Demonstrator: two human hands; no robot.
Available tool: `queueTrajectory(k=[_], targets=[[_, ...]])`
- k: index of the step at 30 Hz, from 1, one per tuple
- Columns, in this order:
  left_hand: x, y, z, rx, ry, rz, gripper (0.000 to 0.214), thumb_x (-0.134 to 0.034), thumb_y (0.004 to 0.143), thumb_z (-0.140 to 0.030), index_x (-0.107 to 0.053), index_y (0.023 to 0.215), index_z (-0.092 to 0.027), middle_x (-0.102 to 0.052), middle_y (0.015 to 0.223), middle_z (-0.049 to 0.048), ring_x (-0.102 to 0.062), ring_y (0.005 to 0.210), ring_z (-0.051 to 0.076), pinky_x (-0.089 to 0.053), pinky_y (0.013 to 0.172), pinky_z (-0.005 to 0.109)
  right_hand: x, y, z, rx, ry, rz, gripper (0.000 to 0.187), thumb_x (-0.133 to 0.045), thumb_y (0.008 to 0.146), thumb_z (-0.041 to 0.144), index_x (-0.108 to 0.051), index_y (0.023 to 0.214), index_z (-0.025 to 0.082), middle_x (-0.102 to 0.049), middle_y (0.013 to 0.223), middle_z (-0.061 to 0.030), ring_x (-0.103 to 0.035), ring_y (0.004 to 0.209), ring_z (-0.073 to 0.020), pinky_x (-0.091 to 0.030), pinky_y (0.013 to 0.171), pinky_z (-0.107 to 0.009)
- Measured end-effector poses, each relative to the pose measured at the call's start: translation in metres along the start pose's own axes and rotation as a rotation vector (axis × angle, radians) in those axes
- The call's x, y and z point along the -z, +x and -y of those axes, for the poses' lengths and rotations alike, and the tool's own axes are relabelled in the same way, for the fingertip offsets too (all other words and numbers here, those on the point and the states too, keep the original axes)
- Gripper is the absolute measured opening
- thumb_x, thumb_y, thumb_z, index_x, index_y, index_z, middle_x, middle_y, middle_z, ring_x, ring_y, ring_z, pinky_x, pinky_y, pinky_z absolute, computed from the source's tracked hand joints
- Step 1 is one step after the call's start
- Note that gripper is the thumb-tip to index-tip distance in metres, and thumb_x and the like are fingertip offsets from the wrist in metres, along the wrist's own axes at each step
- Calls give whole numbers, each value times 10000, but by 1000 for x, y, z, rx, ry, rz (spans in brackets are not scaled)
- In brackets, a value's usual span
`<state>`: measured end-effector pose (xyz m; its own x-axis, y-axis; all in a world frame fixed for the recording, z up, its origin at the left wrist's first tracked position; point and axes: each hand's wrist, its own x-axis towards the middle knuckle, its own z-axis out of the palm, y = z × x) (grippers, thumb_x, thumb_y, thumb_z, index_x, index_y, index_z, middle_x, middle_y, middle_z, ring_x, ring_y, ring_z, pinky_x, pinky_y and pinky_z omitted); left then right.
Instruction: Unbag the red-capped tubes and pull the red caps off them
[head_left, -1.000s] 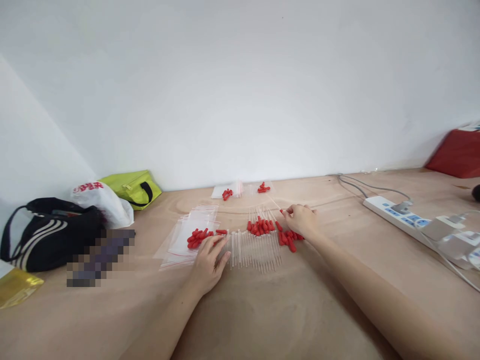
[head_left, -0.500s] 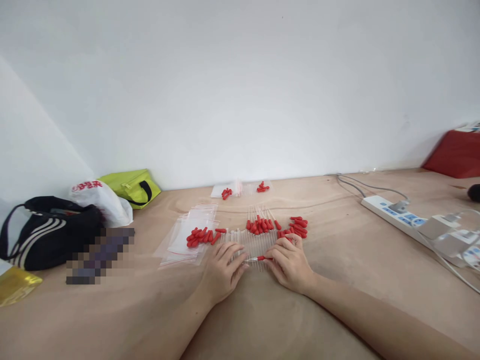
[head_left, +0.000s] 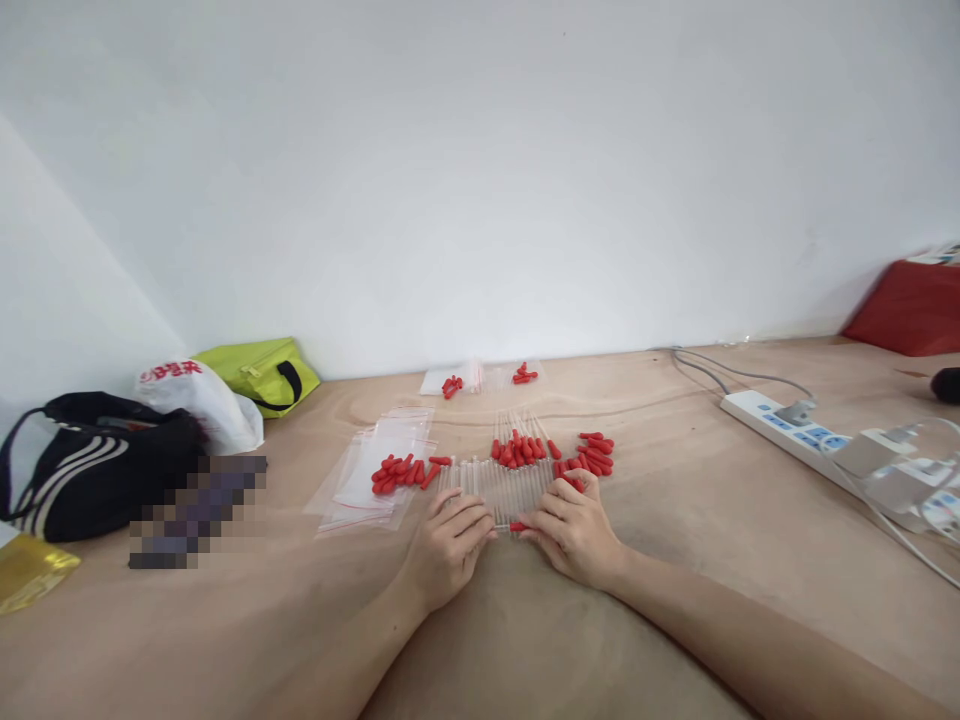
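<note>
My left hand (head_left: 450, 545) and my right hand (head_left: 571, 530) meet at the near edge of a row of clear glass tubes (head_left: 499, 483) lying on the wooden table (head_left: 675, 560). Both pinch one thin tube with a red rubber cap (head_left: 517, 526) between their fingertips. Loose red caps lie in three heaps: left (head_left: 401, 472), middle (head_left: 521, 450) and right (head_left: 592, 455) of the tubes. A stack of clear zip bags (head_left: 375, 470) lies under the left heap.
Two small bags with red caps (head_left: 484, 378) lie near the wall. A black striped bag (head_left: 82, 470), a white plastic bag (head_left: 199, 400) and a green pouch (head_left: 259, 372) sit at left. A white power strip (head_left: 825, 445) with plugs and cables lies at right, a red box (head_left: 911, 305) behind it.
My right hand came back from the far caps to the near edge of the tubes with a capped tube. My left hand moved in to meet it and both now pinch it.
</note>
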<state>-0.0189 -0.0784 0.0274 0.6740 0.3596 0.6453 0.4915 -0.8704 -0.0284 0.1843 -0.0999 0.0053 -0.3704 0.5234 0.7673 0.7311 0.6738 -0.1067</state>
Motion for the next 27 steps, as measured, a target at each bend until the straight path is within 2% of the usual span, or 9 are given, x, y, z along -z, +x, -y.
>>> queueTrajectory(k=[11,21,27], targets=[[1,-1,0,-1,-31,22,181,-414,851,-150,-584,811,-199,-675,795,2,-606,843,131,-383,849,324,4,-1,0,46,0,40,167,-473,811,250,-594,699,226,-512,557,38,-434,717,-133,-165,880,-428],[1,-4,1,-2,-56,29,184,-417,841,-141,-589,830,-206,-672,799,11,-609,836,135,-418,833,316,7,-3,0,71,2,91,148,-458,794,216,-579,710,225,-527,583,41,-470,757,-136,-141,921,-436],[-1,-4,-1,-23,-84,-15,161,-425,842,-138,-579,832,-184,-667,785,22,-611,816,135,-454,793,296,7,-2,1,75,37,122,124,-449,787,210,-558,726,209,-536,622,36,-471,771,-141,-126,938,-459]])
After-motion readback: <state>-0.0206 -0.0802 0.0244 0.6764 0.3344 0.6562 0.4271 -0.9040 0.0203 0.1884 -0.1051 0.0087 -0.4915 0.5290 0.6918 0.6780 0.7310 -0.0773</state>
